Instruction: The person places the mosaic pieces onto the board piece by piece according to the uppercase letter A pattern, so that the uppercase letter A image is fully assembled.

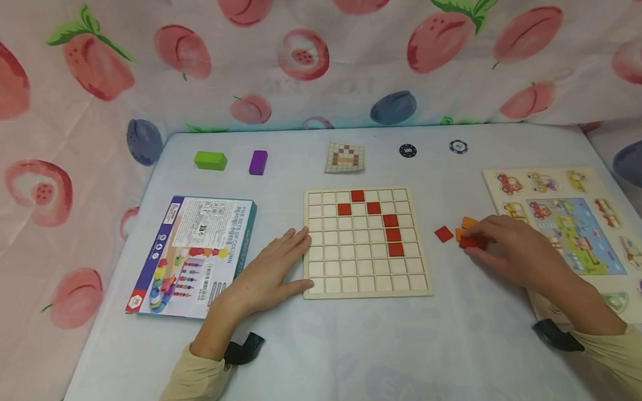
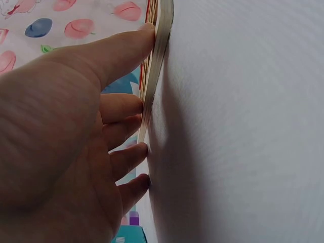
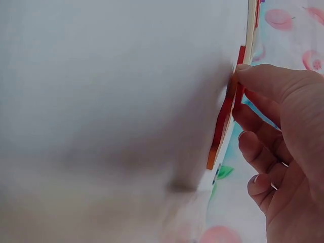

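While the left hand (image 1: pixel 270 273) lies flat on the table (image 1: pixel 362 356) with its fingers spread and straight, their tips touch the left edge of the wooden grid board (image 1: pixel 365 242); its grip holds nothing. The left wrist view shows the thumb (image 2: pixel 119 48) and fingertips pressed against the board's thin side. The board sits in the middle of the table, and six red tiles (image 1: pixel 392 234) fill squares in its upper right part.

The right hand (image 1: pixel 514 248) rests just right of the board, its grip pinching a red tile (image 1: pixel 469 242) from a small pile of orange tiles (image 1: pixel 468 222). Another red tile (image 1: pixel 444 234) lies alone, just left of the pile.

A toy box (image 1: pixel 193 255) lies left of the board, and a vehicle puzzle (image 1: pixel 573 229) lies to the right. Along the far edge sit a green block (image 1: pixel 210 160), a purple block (image 1: pixel 258 162), a pattern card (image 1: pixel 345 157) and two poker chips (image 1: pixel 408 151).
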`<state>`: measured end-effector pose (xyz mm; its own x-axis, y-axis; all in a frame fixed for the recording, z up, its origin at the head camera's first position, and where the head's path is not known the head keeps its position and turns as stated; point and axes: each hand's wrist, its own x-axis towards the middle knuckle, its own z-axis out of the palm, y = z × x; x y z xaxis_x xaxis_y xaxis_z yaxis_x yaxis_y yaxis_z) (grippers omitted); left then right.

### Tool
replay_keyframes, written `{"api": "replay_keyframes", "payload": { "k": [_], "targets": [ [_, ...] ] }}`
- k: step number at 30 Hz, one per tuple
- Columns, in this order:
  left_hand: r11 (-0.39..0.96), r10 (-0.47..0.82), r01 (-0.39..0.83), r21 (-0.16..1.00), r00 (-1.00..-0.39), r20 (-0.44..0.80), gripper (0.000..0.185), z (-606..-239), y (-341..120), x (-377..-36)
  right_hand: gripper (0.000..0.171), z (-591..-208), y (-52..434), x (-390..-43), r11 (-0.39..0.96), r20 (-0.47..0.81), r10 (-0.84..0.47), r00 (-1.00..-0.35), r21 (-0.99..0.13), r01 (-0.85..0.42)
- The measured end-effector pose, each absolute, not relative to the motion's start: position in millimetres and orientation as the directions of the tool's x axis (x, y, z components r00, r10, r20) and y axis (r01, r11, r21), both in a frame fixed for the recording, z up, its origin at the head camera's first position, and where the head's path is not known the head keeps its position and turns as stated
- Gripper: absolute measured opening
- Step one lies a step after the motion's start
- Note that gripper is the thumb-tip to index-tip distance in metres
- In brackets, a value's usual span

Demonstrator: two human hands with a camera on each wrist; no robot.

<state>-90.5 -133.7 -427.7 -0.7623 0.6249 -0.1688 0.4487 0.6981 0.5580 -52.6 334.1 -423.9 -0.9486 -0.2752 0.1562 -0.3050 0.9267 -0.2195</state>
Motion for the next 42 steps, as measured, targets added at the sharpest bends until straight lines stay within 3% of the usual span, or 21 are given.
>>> {"api": "replay_keyframes", "payload": {
  "k": [5, 10, 25, 33, 42],
  "targets": [
    [0.700, 0.623, 0.446, 0.558, -0.764, -0.170, 0.086, -428, -134, -90, 0.032, -423, 319, -61, 0.896, 0.187, -0.299, -0.936, -0.284, -0.342],
    [0.701, 0.624, 0.448, 0.555, -0.763, -0.172, 0.086, -429, -134, -90, 0.027, -416, 285, -75, 0.881, 0.086, -0.307, -0.948, -0.352, -0.317],
    [0.709, 0.621, 0.452, 0.542, -0.764, -0.175, 0.086, -427, -134, -90, 0.021, -413, 154, -129, 0.796, 0.046, -0.523, -0.851, -0.331, -0.507],
    [0.708, 0.624, 0.457, 0.538, -0.762, -0.173, 0.086, -427, -137, -90, 0.016, -414, 126, -147, 0.797, 0.009, -0.543, -0.840, -0.311, -0.518],
    [0.704, 0.626, 0.454, 0.545, -0.760, -0.176, 0.086, -426, -136, -90, 0.025, -413, 125, -152, 0.795, -0.029, -0.564, -0.825, -0.288, -0.533]
  ]
}}
